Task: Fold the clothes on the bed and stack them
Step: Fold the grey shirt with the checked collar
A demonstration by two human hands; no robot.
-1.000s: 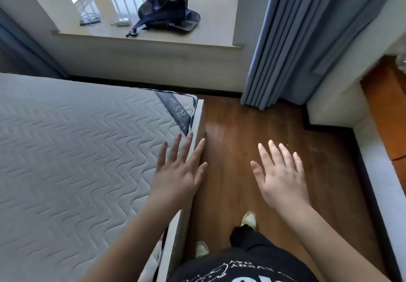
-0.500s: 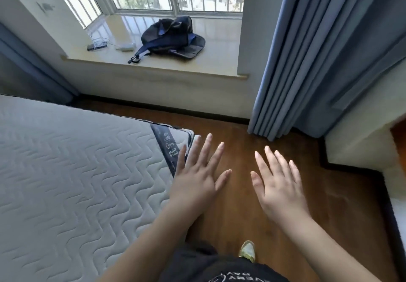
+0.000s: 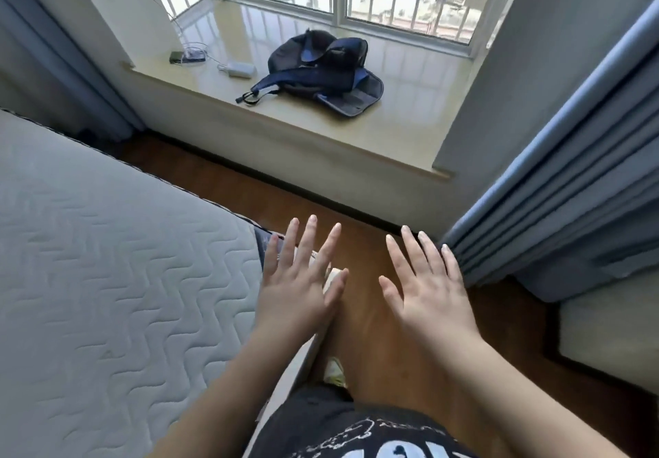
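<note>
So my view has tipped up over the last second: the dark blue backpack (image 3: 321,72) on the glossy cream window ledge (image 3: 399,136) sat at the top edge before, now it's mid-frame, and the bare grey quilted mattress (image 3: 107,279) has slid off to the left. My hands moved along with it. My left hand (image 3: 297,290) was down the mattress's side edge, now it floats over the near corner. My right hand (image 3: 424,293) hangs over the brown wood floor (image 3: 356,215), near the blue pleated curtain (image 3: 552,208).

Both hands are spread flat, fingers straight and apart, holding nothing.

The catch: no clothes anywhere in view. The mattress I can see is bare, so I can't tell you where they are, which way they point or how their long axis runs. My guess is folding hasn't started and I'll have to look further left to find them.
</note>
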